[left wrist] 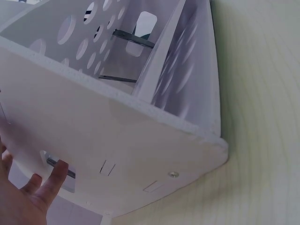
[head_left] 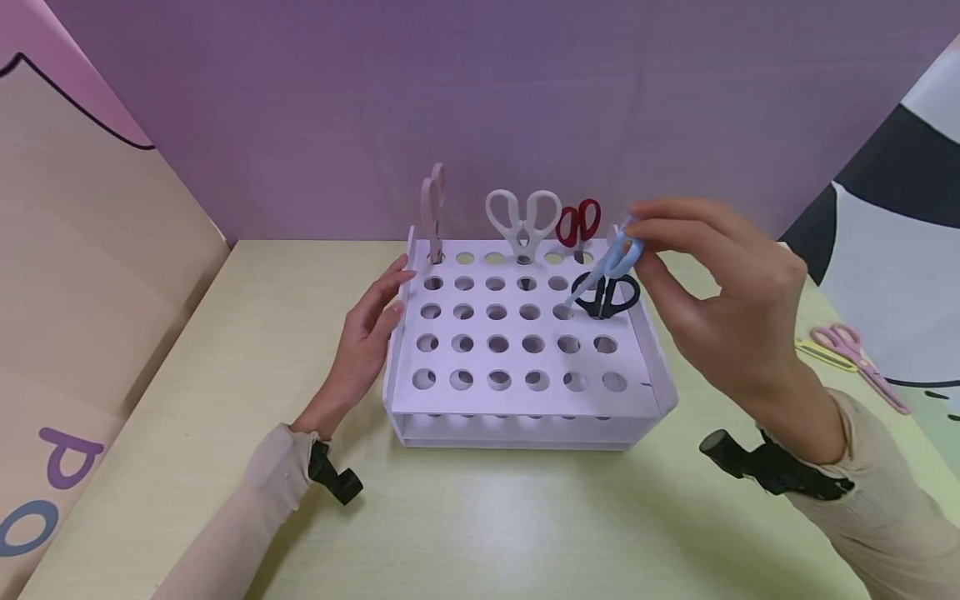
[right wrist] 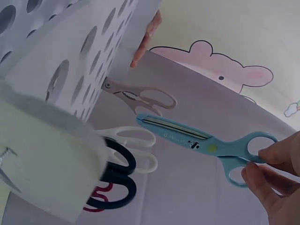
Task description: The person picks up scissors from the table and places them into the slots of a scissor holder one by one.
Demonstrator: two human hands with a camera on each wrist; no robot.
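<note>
Light blue scissors (right wrist: 201, 140) hang by their handles from the thumb and fingers of my right hand (head_left: 731, 292). Their closed blades slant down over the right part of a white rack with rows of round holes (head_left: 517, 400), overlapping the black scissors (head_left: 606, 298) in the head view. My left hand (head_left: 367, 333) touches the rack's left side wall with fingers fairly straight, beside a slot in the left wrist view. Along the back row stand pale pink scissors (head_left: 430, 208), white scissors (head_left: 523, 221) and red scissors (head_left: 578, 223), handles up.
On the table (head_left: 480, 517) to the right lie pink scissors (head_left: 858, 358) and a yellow-handled piece (head_left: 825, 353), partly behind my right hand. A purple wall (head_left: 375, 108) rises right behind the rack. Printed panels flank the table.
</note>
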